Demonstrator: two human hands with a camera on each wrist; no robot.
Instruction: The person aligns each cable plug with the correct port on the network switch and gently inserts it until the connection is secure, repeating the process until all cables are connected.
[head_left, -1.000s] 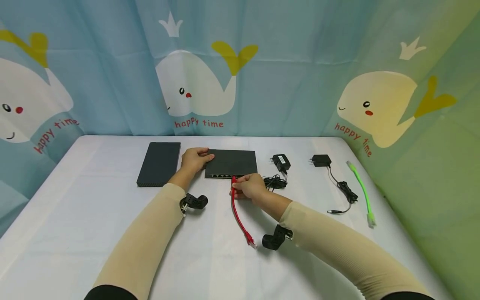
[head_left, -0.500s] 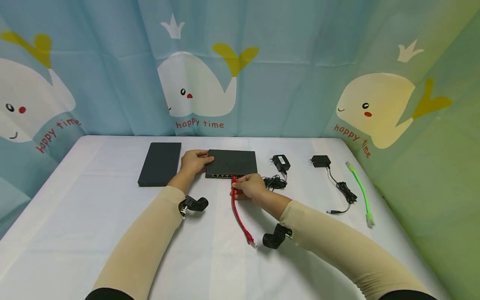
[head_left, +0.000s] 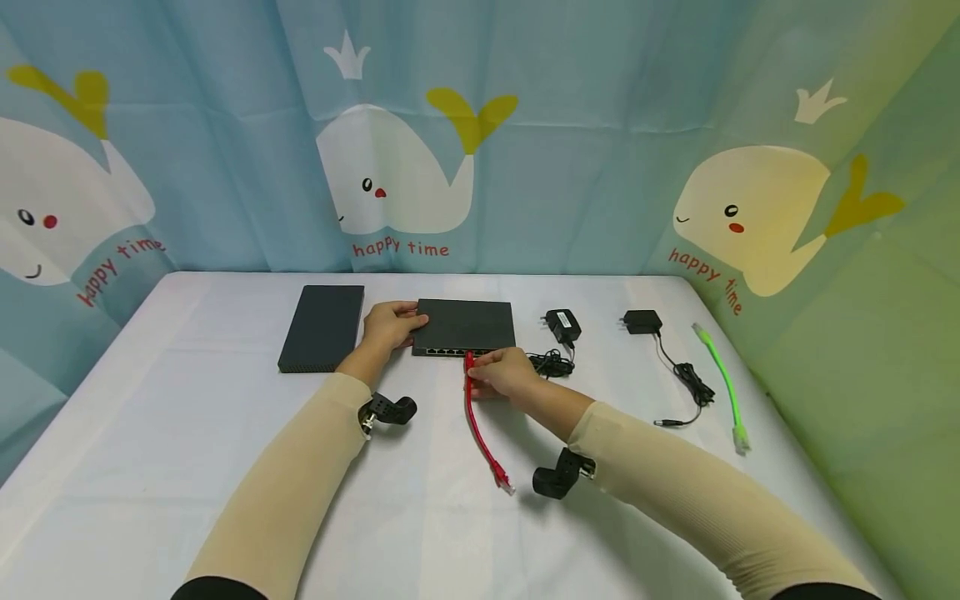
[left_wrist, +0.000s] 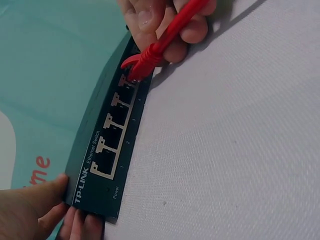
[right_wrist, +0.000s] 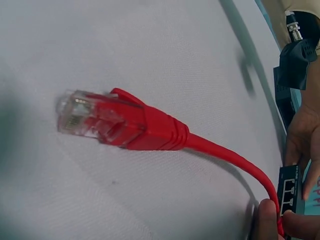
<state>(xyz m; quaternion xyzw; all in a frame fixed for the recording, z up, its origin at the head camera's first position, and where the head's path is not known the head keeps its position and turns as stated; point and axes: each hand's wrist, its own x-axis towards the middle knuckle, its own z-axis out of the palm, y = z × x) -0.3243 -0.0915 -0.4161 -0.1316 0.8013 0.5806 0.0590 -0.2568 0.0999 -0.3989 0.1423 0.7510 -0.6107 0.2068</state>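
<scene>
A black TP-LINK Ethernet switch (head_left: 465,323) lies on the white table with its row of ports facing the person. My left hand (head_left: 386,327) grips its left end, thumb on top and fingers below, as the left wrist view shows. Between thumb and fingers, my right hand (head_left: 504,372) pinches a red Ethernet cable (head_left: 478,433) just behind one plug. That plug (left_wrist: 142,65) is at a port in the row; how deep it sits cannot be told. The cable's other end, a clear plug (right_wrist: 85,117), lies loose on the table, pointing toward the person.
Left of the switch lies a flat black box (head_left: 322,329). To the right are a power adapter (head_left: 562,325) with a coiled cord, a second adapter (head_left: 642,322) with its cord, and a green Ethernet cable (head_left: 723,383). A printed curtain (head_left: 570,192) stands behind.
My right forearm has shifted slightly to the right, while the fingers stay on the red Ethernet cable at the switch. My left hand keeps its grip on the switch.
</scene>
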